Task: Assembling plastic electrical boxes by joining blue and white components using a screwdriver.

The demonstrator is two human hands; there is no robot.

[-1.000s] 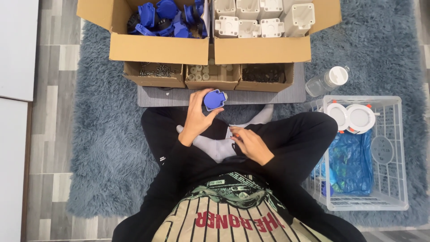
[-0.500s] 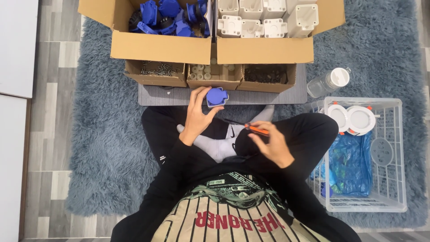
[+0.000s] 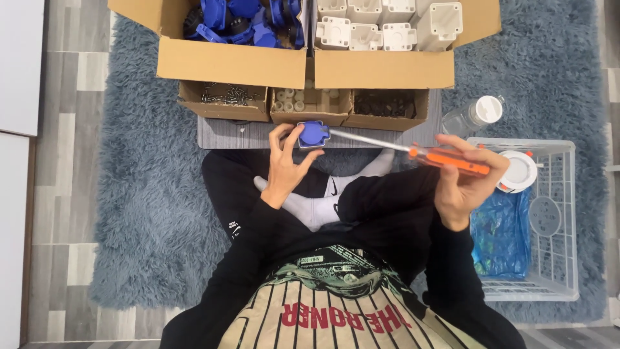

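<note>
Big carton, left: I see an open brown cardboard box at the top, flaps out, filled with blue plastic parts.
Big carton, right: touching it, a second open brown cardboard box packed with white plastic housings.
Small trays: three low brown cardboard boxes in a row just below; the left one holds screws, the middle one pale small pieces, the right one dark small parts.
Bag: a blue plastic bag lies in the white wire basket on my right.
Labels, signs, screens: I make out none.
</note>
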